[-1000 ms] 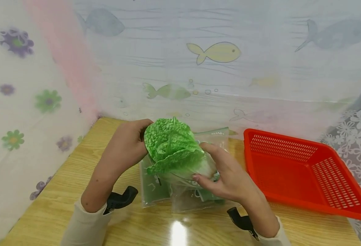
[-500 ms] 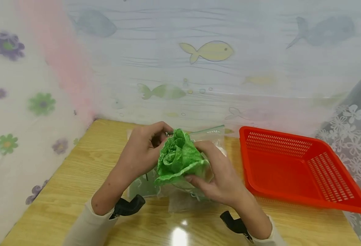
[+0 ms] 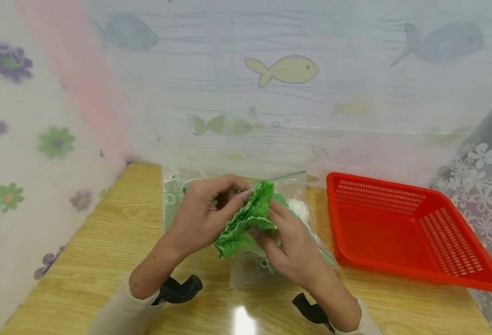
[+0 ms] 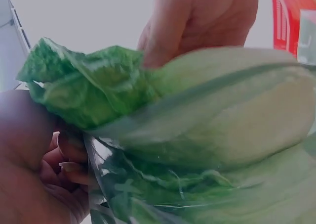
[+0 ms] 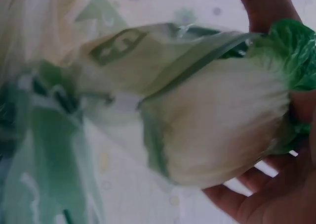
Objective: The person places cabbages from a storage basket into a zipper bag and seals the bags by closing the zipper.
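Observation:
A green-leaved napa cabbage (image 3: 250, 223) is held between both hands above the table, its leafy end toward me. In the left wrist view its pale base (image 4: 266, 105) lies behind clear plastic with a green strip across it. This clear zip bag (image 5: 118, 61) covers part of the cabbage in the right wrist view. My left hand (image 3: 201, 214) has curled fingers, pinching the bag's edge beside the leaves; its fingertips are partly hidden. My right hand (image 3: 293, 246) grips the cabbage from the right, thumb near the leaves and fingers around its far side.
A red plastic basket (image 3: 396, 242) stands on the wooden table (image 3: 116, 237) to the right. More printed clear plastic (image 3: 246, 277) lies under the hands. Behind the table hangs a fish-patterned curtain (image 3: 212, 70).
The cabbage has turned, and its leaves look more gathered between the hands. My left hand has shifted rightward, closer to my right hand. The bag's plastic now spreads out at the right.

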The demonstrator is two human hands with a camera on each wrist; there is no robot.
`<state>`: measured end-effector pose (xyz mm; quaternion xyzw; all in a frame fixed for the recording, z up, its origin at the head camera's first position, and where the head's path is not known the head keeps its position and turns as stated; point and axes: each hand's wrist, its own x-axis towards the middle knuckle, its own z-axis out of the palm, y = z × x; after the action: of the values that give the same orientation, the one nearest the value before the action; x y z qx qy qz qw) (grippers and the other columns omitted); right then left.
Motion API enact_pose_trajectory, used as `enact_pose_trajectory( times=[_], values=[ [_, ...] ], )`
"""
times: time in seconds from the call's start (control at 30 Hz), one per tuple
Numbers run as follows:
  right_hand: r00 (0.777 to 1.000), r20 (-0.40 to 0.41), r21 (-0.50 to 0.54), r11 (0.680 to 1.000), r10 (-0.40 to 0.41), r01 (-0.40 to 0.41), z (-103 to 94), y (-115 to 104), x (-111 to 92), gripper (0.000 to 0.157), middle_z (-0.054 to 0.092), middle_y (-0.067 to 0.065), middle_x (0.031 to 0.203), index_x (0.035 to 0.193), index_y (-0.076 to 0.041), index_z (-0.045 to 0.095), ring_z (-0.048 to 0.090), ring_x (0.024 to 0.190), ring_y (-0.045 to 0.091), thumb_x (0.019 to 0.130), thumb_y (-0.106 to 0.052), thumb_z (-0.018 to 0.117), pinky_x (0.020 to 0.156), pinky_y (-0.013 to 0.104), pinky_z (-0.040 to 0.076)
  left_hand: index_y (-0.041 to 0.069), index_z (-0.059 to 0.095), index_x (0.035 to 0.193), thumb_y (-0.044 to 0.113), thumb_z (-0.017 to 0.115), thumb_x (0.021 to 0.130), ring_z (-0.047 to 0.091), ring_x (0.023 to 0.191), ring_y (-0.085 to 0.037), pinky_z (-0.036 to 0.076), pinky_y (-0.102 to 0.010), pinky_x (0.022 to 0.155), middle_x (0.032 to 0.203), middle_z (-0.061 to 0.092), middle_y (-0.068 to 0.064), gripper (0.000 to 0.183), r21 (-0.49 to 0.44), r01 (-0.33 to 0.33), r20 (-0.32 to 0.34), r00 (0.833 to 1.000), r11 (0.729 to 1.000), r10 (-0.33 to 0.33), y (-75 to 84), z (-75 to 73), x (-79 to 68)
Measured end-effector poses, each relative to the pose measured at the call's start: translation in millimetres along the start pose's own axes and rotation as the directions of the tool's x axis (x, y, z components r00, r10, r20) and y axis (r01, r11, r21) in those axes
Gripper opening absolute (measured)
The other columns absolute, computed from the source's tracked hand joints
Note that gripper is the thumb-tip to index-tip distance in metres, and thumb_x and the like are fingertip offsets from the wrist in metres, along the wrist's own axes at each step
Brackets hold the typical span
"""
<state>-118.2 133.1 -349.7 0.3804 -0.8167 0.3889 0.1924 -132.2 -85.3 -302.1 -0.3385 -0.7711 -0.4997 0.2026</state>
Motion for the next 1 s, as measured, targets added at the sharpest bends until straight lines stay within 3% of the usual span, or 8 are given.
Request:
enact_pose_trajectory(
  times=[0.17, 0.33, 0.53, 0.63, 0.7, 0.87, 0.93, 1.0],
  values=[
    [0.997, -0.043, 0.014, 0.998, 0.066, -0.065, -0.2, -5.3, 4.1, 0.036, 0.068, -0.004, 0.130, 0.135, -0.015, 0.069, 0.066, 0.118, 0.016, 0.099, -0.014, 0.072, 0.097, 0.041, 0.058, 0.009, 0.076, 0.099, 0.005, 0.065, 0.105, 0.039, 0.048, -0.009, 0.035, -0.026, 0.048, 0.062, 0.050, 0.009, 0.013, -0.054, 0.032, -0.020, 0.999, 0.998, -0.033, 3.1, 1.4, 0.6],
    [0.980, -0.140, 0.151, 0.981, 0.143, -0.122, 3.3, -2.6, 5.2, 0.050, 0.065, -0.001, 0.132, 0.137, -0.009, 0.057, 0.065, 0.121, 0.018, 0.097, -0.025, 0.081, 0.101, 0.039, 0.055, 0.007, 0.074, 0.101, 0.008, 0.062, 0.108, 0.031, 0.043, -0.014, 0.030, -0.027, 0.046, 0.056, 0.044, 0.002, 0.014, -0.179, 0.225, -0.077, 0.967, 0.958, -0.242, 2.5, -5.5, 2.9],
    [0.945, -0.321, 0.146, 0.989, 0.061, -0.014, 4.8, 3.3, 7.1, 0.067, 0.051, 0.017, 0.137, 0.127, 0.001, 0.057, 0.051, 0.130, 0.034, 0.098, -0.057, 0.069, 0.111, 0.041, 0.049, 0.002, 0.070, 0.106, 0.006, 0.057, 0.109, 0.035, 0.054, -0.018, 0.043, -0.031, 0.072, 0.061, 0.036, 0.001, 0.015, -0.338, 0.397, -0.131, 0.878, 0.853, -0.461, 2.5, -20.3, 7.8],
    [0.965, -0.262, 0.031, 0.999, -0.010, 0.019, -0.3, 6.8, 8.4, 0.070, 0.051, 0.022, 0.138, 0.129, -0.003, 0.061, 0.050, 0.128, 0.033, 0.100, -0.067, 0.060, 0.097, 0.044, 0.056, 0.005, 0.069, 0.102, 0.009, 0.055, 0.110, 0.052, 0.083, -0.015, 0.041, -0.036, 0.098, 0.080, 0.052, 0.002, 0.017, -0.482, 0.408, -0.113, 0.849, 0.775, -0.517, 0.1, -24.7, 9.9],
    [0.989, -0.145, -0.025, 0.999, -0.023, 0.020, -6.6, 8.9, 7.4, 0.079, 0.046, 0.021, 0.147, 0.145, -0.007, 0.056, 0.047, 0.134, 0.031, 0.097, -0.069, 0.062, 0.094, 0.048, 0.054, 0.009, 0.069, 0.100, 0.011, 0.053, 0.112, 0.059, 0.094, -0.011, 0.048, -0.034, 0.095, 0.092, 0.060, 0.001, 0.020, -0.597, 0.387, -0.090, 0.838, 0.703, -0.538, -3.0, -28.0, 10.2],
    [0.998, 0.046, -0.006, 0.999, -0.046, 0.046, -15.5, 13.8, 2.5, 0.102, 0.033, 0.017, 0.159, 0.163, -0.006, 0.027, 0.052, 0.133, 0.031, 0.087, -0.026, 0.092, 0.092, 0.040, 0.060, 0.014, 0.071, 0.100, 0.021, 0.049, 0.115, 0.067, 0.077, -0.010, 0.058, -0.025, 0.071, 0.094, 0.065, -0.001, 0.028, -0.789, 0.307, -0.062, 0.822, 0.532, -0.566, -11.9, -42.1, 10.4],
    [0.999, 0.008, 0.049, 0.997, -0.053, 0.052, -16.3, 15.5, 2.0, 0.096, 0.040, 0.018, 0.156, 0.156, -0.002, 0.032, 0.063, 0.119, 0.030, 0.081, -0.001, 0.092, 0.086, 0.034, 0.063, 0.014, 0.072, 0.100, 0.021, 0.049, 0.115, 0.066, 0.076, -0.008, 0.057, -0.024, 0.070, 0.093, 0.065, 0.000, 0.029, -0.792, 0.293, -0.081, 0.820, 0.536, -0.566, -14.1, -49.1, 10.2],
    [0.998, -0.056, 0.091, 0.995, -0.041, 0.046, -18.6, 17.1, 2.4, 0.085, 0.051, 0.017, 0.149, 0.148, -0.002, 0.042, 0.070, 0.104, 0.027, 0.079, 0.009, 0.089, 0.084, 0.029, 0.063, 0.014, 0.072, 0.099, 0.019, 0.051, 0.114, 0.064, 0.074, -0.008, 0.056, -0.026, 0.069, 0.089, 0.066, 0.002, 0.026, -0.742, 0.303, -0.112, 0.824, 0.598, -0.556, -15.2, -55.7, 9.5]
  ],
)
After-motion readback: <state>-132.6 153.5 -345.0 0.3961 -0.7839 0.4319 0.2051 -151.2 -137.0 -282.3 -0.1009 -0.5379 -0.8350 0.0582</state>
